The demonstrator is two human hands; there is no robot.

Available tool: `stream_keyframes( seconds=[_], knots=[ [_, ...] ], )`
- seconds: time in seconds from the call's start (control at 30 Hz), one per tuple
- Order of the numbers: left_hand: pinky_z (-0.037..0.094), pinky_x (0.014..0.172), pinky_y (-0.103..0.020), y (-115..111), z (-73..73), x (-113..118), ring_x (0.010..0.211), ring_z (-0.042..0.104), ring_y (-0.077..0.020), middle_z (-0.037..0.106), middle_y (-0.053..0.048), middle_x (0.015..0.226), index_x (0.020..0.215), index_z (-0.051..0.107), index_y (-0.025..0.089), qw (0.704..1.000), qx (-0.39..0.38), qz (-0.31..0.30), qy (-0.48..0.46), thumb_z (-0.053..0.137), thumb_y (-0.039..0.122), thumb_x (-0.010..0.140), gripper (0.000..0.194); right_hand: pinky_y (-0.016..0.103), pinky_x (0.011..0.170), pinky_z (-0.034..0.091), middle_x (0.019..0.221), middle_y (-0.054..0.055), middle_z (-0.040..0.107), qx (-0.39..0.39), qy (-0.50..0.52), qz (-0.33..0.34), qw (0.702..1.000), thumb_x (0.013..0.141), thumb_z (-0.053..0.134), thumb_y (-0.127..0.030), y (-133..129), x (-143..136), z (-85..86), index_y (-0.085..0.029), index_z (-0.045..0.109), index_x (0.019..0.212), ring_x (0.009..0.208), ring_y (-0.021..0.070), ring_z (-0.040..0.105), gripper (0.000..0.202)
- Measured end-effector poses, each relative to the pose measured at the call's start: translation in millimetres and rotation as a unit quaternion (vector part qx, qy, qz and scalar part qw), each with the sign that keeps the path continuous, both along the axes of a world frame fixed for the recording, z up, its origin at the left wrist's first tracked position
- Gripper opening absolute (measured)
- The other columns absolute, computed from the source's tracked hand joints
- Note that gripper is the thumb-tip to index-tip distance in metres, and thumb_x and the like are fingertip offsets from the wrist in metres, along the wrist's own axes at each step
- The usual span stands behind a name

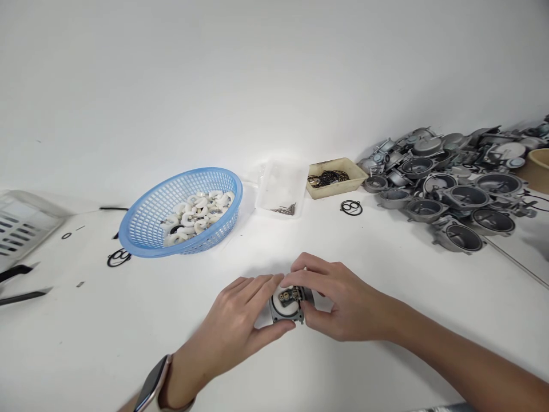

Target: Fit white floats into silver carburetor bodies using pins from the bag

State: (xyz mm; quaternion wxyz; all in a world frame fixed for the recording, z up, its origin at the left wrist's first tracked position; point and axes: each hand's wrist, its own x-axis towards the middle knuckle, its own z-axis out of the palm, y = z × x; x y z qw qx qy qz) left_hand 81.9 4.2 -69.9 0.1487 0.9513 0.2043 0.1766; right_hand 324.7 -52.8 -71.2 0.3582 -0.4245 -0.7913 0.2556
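A grey metal carburetor body rests on the white table with its open side up. Inside it sits a white C-shaped float around small brass parts. My left hand, with a watch on its wrist, grips the carburetor body from the left, thumb along the near edge and fingers over the far edge. From the right, my right hand has thumb and fingers closed about the body's right side, near the float's hinge end. Whether a small part is between those fingertips is hidden.
A blue basket of white floats stands back left. Behind are a white tray with metal pins and a cream tray of black rings. Grey metal carburetor parts are heaped right. Loose black gaskets lie about.
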Motion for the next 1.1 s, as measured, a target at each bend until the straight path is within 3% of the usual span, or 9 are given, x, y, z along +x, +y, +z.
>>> stream_keyframes(
  seconds=[1.1],
  knots=[
    [0.055,0.084,-0.042,1.5,-1.6,0.6,0.100,0.071,-0.0259,0.071,-0.010,0.126,0.142,0.046,0.020,1.000,0.013,-0.004,-0.001,0.061,0.044,0.104,0.047,0.025,0.056,0.041,0.103,0.001,0.058,-0.004,-0.007,-0.005,1.000,0.085,0.056,-0.010,-1.4,-0.8,1.0,-0.026,0.065,0.125,0.064,0.0101,0.049,0.043]
  ],
)
